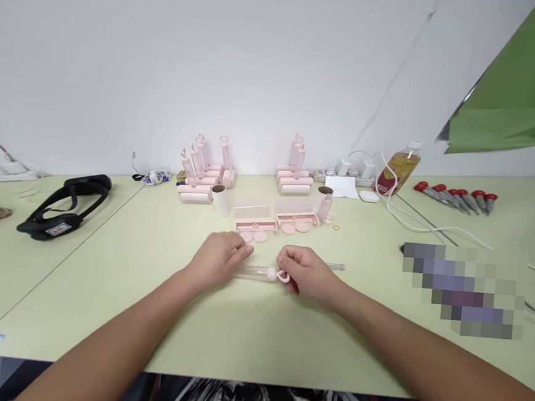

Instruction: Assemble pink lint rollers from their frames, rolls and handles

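A clear tube with a rounded pink cap and a pink hook lies crosswise low over the table, between my hands. My left hand is closed round its left end, which the fingers hide. My right hand pinches the pink hook at the other end. Just beyond my hands stand two pink boxes, a left one and a right one, with clear lids raised. Flat pink discs lie before them. A thin grey rod sticks out from behind my right hand.
Pink assembled pieces with upright tubes stand in a left group and a right group by the wall. Cardboard rolls, a drink bottle, red-handled tools, white cables and a black headset lie around.
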The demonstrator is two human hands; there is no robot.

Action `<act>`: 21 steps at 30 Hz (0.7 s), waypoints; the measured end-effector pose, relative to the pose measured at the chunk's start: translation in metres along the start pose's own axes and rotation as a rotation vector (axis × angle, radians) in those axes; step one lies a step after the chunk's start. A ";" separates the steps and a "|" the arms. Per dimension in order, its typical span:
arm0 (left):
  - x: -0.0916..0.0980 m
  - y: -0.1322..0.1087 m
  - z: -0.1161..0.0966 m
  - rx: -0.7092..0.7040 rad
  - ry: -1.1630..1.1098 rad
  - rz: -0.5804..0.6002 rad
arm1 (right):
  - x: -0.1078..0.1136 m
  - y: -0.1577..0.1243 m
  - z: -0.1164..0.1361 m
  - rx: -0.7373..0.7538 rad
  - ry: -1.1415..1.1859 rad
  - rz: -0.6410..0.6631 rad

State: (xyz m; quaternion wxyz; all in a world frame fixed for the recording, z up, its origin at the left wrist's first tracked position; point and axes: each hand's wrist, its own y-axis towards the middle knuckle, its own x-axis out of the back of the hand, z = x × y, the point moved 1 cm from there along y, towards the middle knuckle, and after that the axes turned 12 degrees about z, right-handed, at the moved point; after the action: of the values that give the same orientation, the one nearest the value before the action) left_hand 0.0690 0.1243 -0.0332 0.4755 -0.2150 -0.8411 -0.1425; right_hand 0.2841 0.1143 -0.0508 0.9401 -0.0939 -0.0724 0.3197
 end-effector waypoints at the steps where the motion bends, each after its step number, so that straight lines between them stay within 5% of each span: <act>1: -0.003 -0.001 -0.006 -0.046 0.061 0.055 | -0.001 0.000 -0.001 -0.002 -0.005 -0.003; 6: -0.018 -0.007 -0.026 -0.233 0.201 0.280 | -0.006 0.001 -0.003 0.073 -0.021 -0.002; 11: -0.023 -0.005 -0.023 -0.201 0.315 0.254 | -0.007 -0.001 -0.004 -0.036 -0.057 0.042; 16: -0.024 -0.007 -0.027 -0.248 0.406 0.248 | -0.008 -0.005 -0.003 -0.042 -0.241 0.244; 21: -0.022 -0.011 -0.028 -0.233 0.387 0.270 | -0.008 -0.003 -0.006 -0.039 -0.084 0.301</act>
State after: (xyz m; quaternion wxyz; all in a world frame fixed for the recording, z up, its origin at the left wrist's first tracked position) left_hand 0.0942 0.0977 -0.0381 0.6143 -0.3471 -0.6762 -0.2120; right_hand 0.2806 0.1057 -0.0562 0.8758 -0.1085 -0.1029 0.4589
